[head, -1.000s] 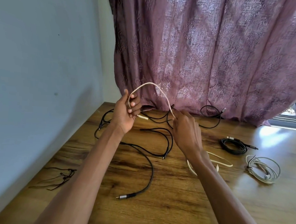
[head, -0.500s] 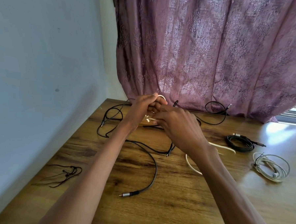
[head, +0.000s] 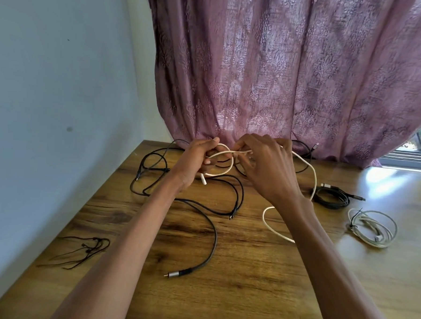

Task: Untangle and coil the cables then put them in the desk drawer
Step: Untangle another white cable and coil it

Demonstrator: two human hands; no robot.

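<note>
Above the far middle of the wooden desk (head: 247, 271), my left hand (head: 192, 163) grips a small loop of the cream cable (head: 313, 174). Its white plug hangs just below that hand. My right hand (head: 265, 167) pinches the same cable close beside the left. The rest of the cream cable arcs right, drops to the desk and curls under my right forearm. Loose black cables (head: 213, 232) sprawl under and behind both hands, one ending in a silver plug near the front.
A coiled black cable (head: 332, 197) and a tied white coil (head: 371, 228) lie at the right. A thin black earphone tangle (head: 82, 250) sits at the left by the blue wall. A mauve curtain (head: 282, 77) hangs behind the desk. No drawer is visible.
My hands came together from holding a tall arch of cream cable. They lowered it and now hold a small loop between them, with more cable trailing to the right.
</note>
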